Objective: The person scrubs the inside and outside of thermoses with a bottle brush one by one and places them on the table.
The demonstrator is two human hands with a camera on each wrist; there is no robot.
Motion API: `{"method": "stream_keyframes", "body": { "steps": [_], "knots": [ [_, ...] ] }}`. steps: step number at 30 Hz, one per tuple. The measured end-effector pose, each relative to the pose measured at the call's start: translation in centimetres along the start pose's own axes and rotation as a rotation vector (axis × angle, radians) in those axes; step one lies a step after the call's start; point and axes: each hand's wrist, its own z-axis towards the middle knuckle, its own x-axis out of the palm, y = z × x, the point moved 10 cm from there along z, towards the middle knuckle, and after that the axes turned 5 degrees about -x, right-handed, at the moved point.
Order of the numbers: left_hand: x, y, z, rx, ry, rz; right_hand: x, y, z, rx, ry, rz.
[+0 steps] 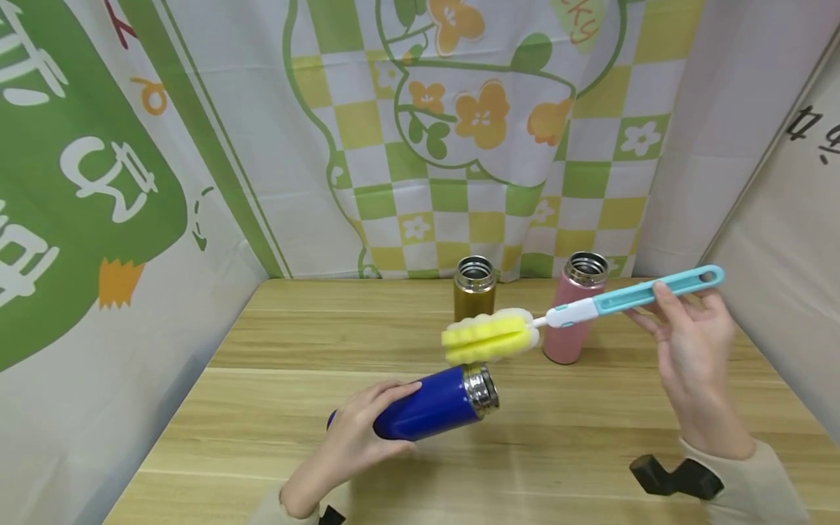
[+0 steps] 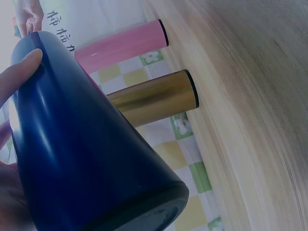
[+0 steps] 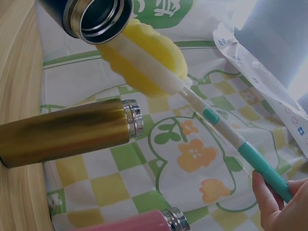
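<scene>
My left hand [image 1: 357,430] grips a blue vacuum flask [image 1: 429,405] round its body, tilted with its open steel mouth toward the right. My right hand [image 1: 695,343] pinches the turquoise handle of a bottle brush [image 1: 630,299] and holds it in the air. The brush's yellow and white sponge head [image 1: 488,337] points left, just above the flask's mouth in the head view. In the right wrist view the sponge [image 3: 149,60] lies outside the flask mouth [image 3: 101,19], partly behind its rim. The flask's base [image 2: 144,211] shows in the left wrist view.
A gold flask [image 1: 474,295] and a pink flask [image 1: 566,328] stand uncapped toward the back of the wooden table [image 1: 282,350]. The brush passes in front of both in the head view. A patterned curtain [image 1: 459,182] hangs behind the table's far edge.
</scene>
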Motion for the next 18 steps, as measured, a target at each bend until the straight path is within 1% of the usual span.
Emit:
{"method": "stream_keyframes", "body": {
  "steps": [6,13,18],
  "knots": [
    [-0.1,0.7,0.1,-0.032,-0.024,0.024,0.3,-0.2,-0.2,0.056,0.067,0.025],
    [-0.3,1.2,0.0,-0.059,-0.035,0.031,0.1,-0.1,-0.2,0.087,0.08,0.031],
    [-0.8,1.7,-0.1,-0.077,-0.083,0.01,0.1,0.0,-0.3,0.105,0.111,0.018]
  ]
}}
